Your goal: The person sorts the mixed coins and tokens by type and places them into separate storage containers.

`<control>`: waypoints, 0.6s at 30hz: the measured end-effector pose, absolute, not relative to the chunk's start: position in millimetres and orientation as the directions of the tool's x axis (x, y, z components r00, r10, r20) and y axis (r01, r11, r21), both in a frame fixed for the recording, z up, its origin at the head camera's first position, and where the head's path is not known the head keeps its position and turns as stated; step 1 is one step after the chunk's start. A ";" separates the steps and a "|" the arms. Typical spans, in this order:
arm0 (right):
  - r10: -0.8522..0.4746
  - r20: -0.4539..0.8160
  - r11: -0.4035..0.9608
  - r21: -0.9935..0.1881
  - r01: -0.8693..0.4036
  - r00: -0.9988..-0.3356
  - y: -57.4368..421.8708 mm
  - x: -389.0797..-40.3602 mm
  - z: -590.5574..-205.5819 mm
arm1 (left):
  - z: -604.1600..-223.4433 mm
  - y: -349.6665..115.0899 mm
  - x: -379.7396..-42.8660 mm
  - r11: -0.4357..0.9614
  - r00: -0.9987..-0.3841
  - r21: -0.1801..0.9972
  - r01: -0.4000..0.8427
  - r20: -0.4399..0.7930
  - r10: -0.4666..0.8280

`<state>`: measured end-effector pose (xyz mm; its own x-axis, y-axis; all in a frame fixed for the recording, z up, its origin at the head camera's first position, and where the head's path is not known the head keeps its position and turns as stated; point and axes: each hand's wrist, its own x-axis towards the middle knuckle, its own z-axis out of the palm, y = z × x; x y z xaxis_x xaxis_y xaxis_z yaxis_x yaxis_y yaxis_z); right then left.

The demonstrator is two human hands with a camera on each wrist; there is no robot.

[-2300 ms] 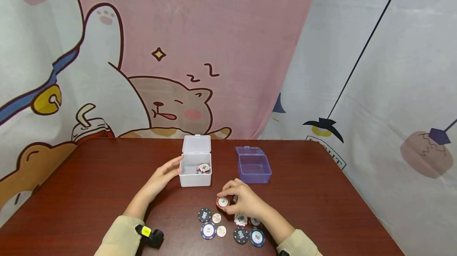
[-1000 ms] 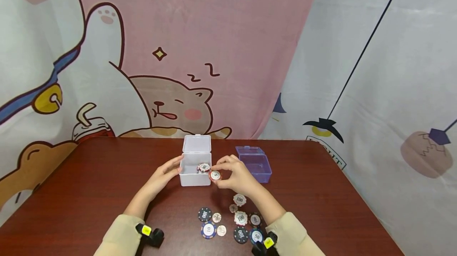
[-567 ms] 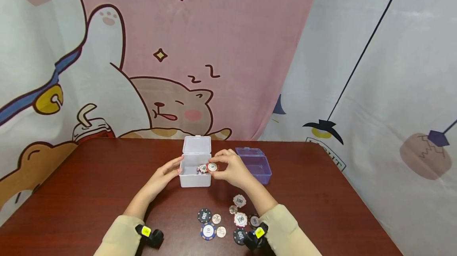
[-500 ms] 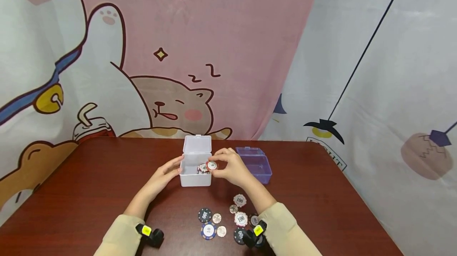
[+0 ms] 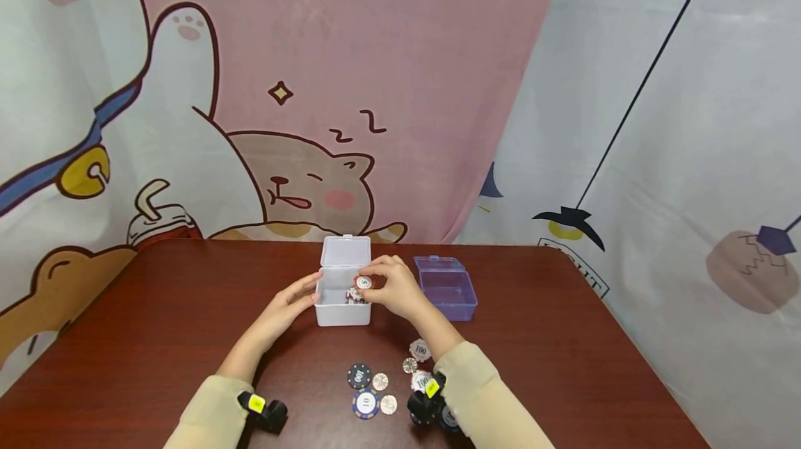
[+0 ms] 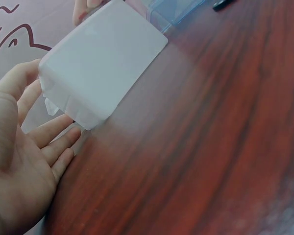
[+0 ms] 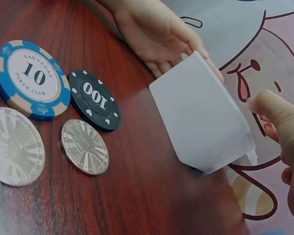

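A white lidded box point(image 5: 343, 315) stands at mid-table with its lid raised. My left hand point(image 5: 286, 308) rests its extended fingers against the left side of the box; in the left wrist view, the thumb and fingers point(image 6: 54, 131) spread along that wall. Between thumb and fingers, my right hand point(image 5: 397, 289) pinches a red-edged poker chip point(image 5: 363, 283) marked 5, over the right part of the box opening. Just below it, a few poker chips point(image 5: 354, 295) lie inside the box. In the right wrist view the box wall point(image 7: 201, 112) shows, and the pinched chip is hidden.
A purple translucent box point(image 5: 455, 311) sits open to the right. Nearer lie a black 100 chip point(image 5: 359, 376), a blue 10 chip point(image 5: 366, 404) and two silvery discs point(image 5: 379, 381). More chips, including a white 100 chip point(image 5: 420, 349), lie partly under the right forearm.
My right hand has lifted the red chip from the table and carried it up and left, over the white box. My left hand has stayed at the box's side.
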<state>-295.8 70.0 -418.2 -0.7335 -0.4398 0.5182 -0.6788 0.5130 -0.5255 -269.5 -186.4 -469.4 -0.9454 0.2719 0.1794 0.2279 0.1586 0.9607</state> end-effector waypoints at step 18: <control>-0.396 0.453 0.585 -0.545 -0.600 -0.799 55.2 -305.6 -428.4 | -467.7 -185.7 -268.0 0.182 -0.951 0.959 0.217 0.166 0.260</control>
<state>-305.6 55.2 -428.4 -0.7985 -0.3961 0.4533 -0.5999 0.5854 -0.5453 -268.0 -185.7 -467.7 -0.9512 0.2604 0.1656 0.2169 0.1825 0.9590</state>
